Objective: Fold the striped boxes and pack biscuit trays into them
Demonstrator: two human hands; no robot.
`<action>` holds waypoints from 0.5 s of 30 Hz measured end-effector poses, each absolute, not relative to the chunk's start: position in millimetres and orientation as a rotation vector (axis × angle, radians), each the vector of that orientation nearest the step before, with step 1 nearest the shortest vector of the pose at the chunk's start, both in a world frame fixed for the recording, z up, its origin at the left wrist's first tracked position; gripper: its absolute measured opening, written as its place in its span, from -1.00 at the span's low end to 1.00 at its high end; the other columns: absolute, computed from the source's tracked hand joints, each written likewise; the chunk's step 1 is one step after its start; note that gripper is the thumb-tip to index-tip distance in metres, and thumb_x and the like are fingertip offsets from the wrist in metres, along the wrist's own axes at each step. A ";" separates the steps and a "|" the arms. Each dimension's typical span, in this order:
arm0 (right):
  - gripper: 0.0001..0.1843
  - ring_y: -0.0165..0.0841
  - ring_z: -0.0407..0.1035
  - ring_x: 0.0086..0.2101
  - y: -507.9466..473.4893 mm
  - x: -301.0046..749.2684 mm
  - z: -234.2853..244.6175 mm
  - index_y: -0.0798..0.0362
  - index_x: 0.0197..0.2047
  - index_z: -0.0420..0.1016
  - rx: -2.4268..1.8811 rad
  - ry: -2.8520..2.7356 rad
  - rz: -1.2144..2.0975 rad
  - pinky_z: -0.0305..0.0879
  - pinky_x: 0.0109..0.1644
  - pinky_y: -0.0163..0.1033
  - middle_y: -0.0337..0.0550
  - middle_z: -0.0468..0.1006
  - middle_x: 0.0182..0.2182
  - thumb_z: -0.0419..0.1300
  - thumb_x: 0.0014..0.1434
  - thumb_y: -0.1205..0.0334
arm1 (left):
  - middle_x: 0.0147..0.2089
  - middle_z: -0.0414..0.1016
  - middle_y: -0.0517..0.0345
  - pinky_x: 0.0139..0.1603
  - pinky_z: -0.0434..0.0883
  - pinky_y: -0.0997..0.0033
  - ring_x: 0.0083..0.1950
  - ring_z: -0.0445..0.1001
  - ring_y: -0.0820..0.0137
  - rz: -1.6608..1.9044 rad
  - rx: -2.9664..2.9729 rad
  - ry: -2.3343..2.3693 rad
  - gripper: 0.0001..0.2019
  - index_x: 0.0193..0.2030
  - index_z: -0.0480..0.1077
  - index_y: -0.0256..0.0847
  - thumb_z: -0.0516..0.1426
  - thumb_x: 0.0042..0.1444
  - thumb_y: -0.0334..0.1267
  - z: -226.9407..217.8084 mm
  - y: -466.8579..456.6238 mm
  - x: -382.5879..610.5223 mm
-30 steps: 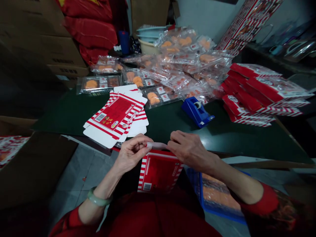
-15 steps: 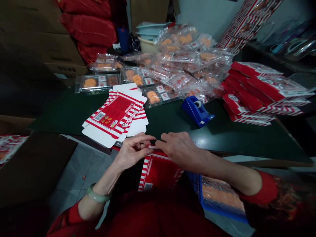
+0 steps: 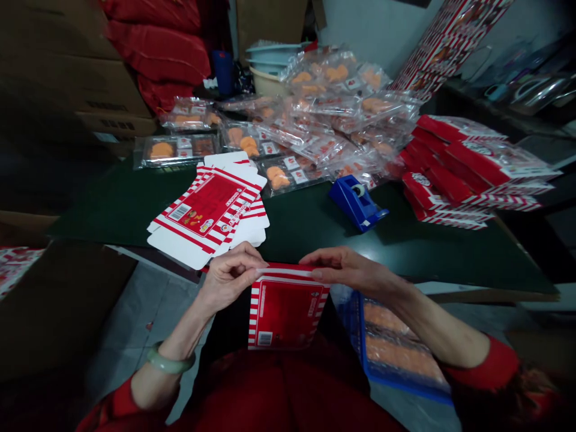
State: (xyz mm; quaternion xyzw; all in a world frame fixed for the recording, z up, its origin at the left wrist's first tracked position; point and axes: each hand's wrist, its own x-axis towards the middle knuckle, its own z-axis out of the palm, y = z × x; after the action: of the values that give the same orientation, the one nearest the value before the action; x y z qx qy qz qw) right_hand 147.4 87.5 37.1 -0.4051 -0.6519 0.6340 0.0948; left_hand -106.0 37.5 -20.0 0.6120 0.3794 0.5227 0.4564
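A red and white striped cardboard box [image 3: 290, 312] stands on its end against my lap, its barcode panel facing me. At the box's top left corner my left hand [image 3: 234, 270] pinches the edge between thumb and fingers. My right hand [image 3: 351, 269] grips the top right corner, thumb on the near side and fingers behind. A white strip of the top flap shows between the two hands. Just beyond my left hand, flat unfolded boxes [image 3: 209, 204] lie fanned on the dark green table [image 3: 306, 222]. A blue tape dispenser [image 3: 357, 204] sits past my right hand.
Clear-wrapped packs of toy food [image 3: 324, 120] are heaped at the back of the table. Finished-looking red boxes [image 3: 477, 162] are stacked at the right. A blue crate [image 3: 366, 360] with packs stands below on the floor. Cardboard cartons [image 3: 76, 78] rise at the left.
My right hand has shifted right from the middle of the box's top to its right corner, uncovering the white flap strip. My left hand still pinches the left corner.
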 end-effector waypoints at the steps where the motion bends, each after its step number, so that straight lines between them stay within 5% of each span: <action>1: -0.61 -0.35 0.45 -0.28 84.1 146.9 31.7 0.10 -0.07 0.51 -1.230 -1.890 1.883 0.33 -0.19 -0.26 -0.13 0.59 -0.23 0.25 0.05 0.09 | -0.32 0.41 0.06 -0.48 0.32 0.53 -0.40 0.40 0.48 1.254 1.517 0.913 -0.87 -0.33 0.53 -0.24 0.23 0.04 -0.23 -16.9 37.2 -107.3; 5: -0.65 -0.32 0.45 -0.29 75.9 145.4 22.5 0.08 -0.14 0.56 -1.226 -1.860 1.854 0.34 -0.21 -0.24 -0.15 0.60 -0.27 0.25 0.04 0.06 | -0.19 0.43 -0.02 -0.43 0.37 0.48 -0.35 0.42 0.43 1.053 1.567 0.896 -0.77 -0.31 0.47 -0.28 0.22 0.02 -0.12 2.7 35.9 -107.6; 10: -0.66 -0.33 0.44 -0.32 76.8 144.4 32.3 0.08 -0.14 0.55 -1.232 -1.973 1.772 0.33 -0.24 -0.24 -0.13 0.61 -0.26 0.21 0.07 0.06 | -0.41 0.52 0.16 -0.52 0.29 0.58 -0.49 0.39 0.50 0.834 1.779 1.222 -0.83 -0.24 0.48 -0.28 0.18 0.06 -0.25 25.2 41.8 -97.1; 15: -0.64 -0.38 0.41 -0.35 71.4 142.3 44.0 0.12 -0.12 0.54 -1.094 -2.202 1.602 0.30 -0.30 -0.32 -0.16 0.60 -0.29 0.05 0.20 0.08 | -0.33 0.59 0.09 -0.47 0.32 0.60 -0.44 0.46 0.50 0.754 2.121 1.069 -0.78 -0.22 0.53 -0.26 0.04 0.20 -0.32 36.5 45.5 -99.0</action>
State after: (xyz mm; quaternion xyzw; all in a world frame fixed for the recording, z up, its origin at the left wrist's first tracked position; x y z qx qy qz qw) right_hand 142.3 71.4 44.0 -0.3707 -0.7463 0.5430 0.1035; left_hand -99.0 45.5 36.5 0.8067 0.4064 0.2869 0.3191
